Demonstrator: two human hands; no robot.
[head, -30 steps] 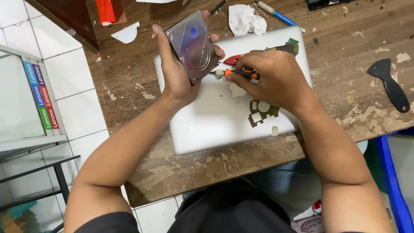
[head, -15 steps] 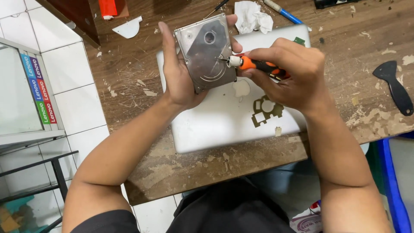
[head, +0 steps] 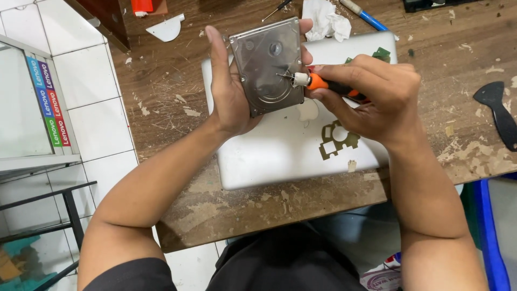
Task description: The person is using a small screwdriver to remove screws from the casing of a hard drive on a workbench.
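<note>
Hands: left hand (head: 231, 91) clasps a silver hard drive (head: 267, 64); right hand (head: 371, 94) pinches an orange-handled screwdriver (head: 323, 84), seemingly touching it.

Bright, even light; sharp focus, soft shadows.

You have a worn wooden table (head: 177, 97), its top scratched and flaking pale. A closed silver laptop (head: 269, 156) lies flat on it. Beyond that sit a crumpled tissue (head: 326, 21), a blue pen (head: 371, 19) and a small screwdriver (head: 277, 9). A black scraper (head: 501, 113) rests at your right edge. A white scrap (head: 168, 28), possibly plastic, lies far left.
</note>
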